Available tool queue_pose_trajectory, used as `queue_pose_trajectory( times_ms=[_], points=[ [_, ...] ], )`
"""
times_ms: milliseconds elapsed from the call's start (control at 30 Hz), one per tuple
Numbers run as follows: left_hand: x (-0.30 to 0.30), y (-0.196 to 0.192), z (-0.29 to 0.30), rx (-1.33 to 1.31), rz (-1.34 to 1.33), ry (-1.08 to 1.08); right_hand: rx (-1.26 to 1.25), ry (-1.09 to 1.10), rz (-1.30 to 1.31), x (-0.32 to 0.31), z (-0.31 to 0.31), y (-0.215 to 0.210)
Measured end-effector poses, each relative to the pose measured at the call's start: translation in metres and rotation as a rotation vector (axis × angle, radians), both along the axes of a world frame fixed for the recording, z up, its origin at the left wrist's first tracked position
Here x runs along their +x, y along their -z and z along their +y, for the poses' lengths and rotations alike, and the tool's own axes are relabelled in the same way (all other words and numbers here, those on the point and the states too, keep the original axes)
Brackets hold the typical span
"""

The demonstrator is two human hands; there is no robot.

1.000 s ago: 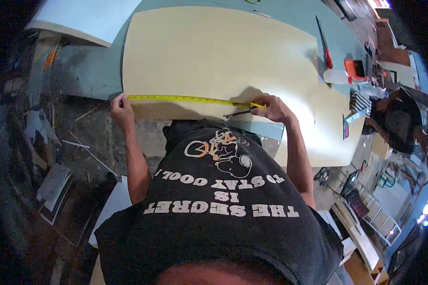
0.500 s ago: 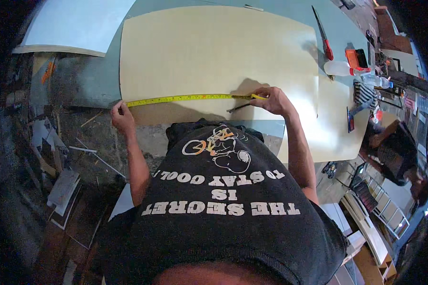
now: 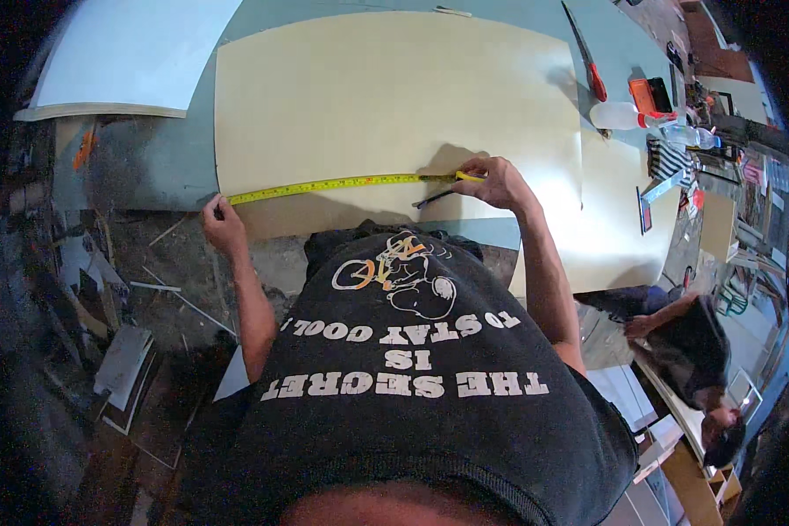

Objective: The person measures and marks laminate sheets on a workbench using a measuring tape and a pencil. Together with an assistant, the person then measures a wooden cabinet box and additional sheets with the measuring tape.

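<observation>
A yellow tape measure blade (image 3: 342, 183) stretches across the lower part of a cream panel (image 3: 394, 96). My left hand (image 3: 224, 230) pinches its end at the panel's left edge. Toward the panel's right, my right hand (image 3: 502, 186) is closed on the other end of the tape measure; the fingers hide much of what they grip. A thin dark pen-like stick (image 3: 433, 200) slants out beside the right fingers, lying over the panel; whether that hand holds it I cannot tell.
A white panel (image 3: 131, 61) lies far left. At right are a red-handled saw-like tool (image 3: 596, 81), an orange box (image 3: 643, 95), a white bottle (image 3: 615, 115), a clear bottle (image 3: 688, 136) and a striped cloth (image 3: 666, 160). Another person (image 3: 684, 342) stands at the right.
The other person at the right has moved nearer, toward the lower part of the view. My hands and the stretched tape keep nearly the same place on the panel; the view shifts slightly.
</observation>
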State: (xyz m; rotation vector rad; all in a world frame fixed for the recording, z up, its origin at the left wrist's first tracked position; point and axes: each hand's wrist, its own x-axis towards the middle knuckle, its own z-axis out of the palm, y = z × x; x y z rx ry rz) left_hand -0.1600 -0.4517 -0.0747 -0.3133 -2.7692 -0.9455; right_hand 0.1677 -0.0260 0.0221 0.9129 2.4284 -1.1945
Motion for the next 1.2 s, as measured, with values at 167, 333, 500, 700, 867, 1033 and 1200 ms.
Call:
queue_pose_trajectory(
  times_ms=[167, 333, 500, 700, 867, 1033, 1200],
  points=[
    [-0.005, 0.009, -0.007, 0.051, -0.018, -0.018, 0.015, 0.027, 0.045, 0.001, -0.003, 0.002],
    [-0.008, 0.009, -0.005, 0.108, -0.081, -0.032, 0.055, 0.014, 0.040, 0.004, -0.002, 0.010],
    [-0.008, 0.007, -0.006, 0.113, -0.068, -0.006, 0.026, 0.017, 0.034, 0.002, -0.003, 0.006],
    [-0.013, 0.012, -0.014, 0.136, -0.115, 0.010, 0.072, 0.014, -0.003, -0.001, -0.002, 0.009],
    [-0.009, 0.009, -0.008, 0.119, -0.114, -0.007, 0.034, 0.058, -0.040, -0.003, -0.004, 0.002],
    [-0.012, 0.019, -0.017, 0.147, -0.063, 0.045, 0.027, 0.065, 0.001, -0.003, -0.006, 0.002],
    [-0.008, 0.013, -0.011, 0.122, -0.066, 0.052, 0.031, 0.089, -0.002, 0.000, -0.006, 0.007]
  ],
)
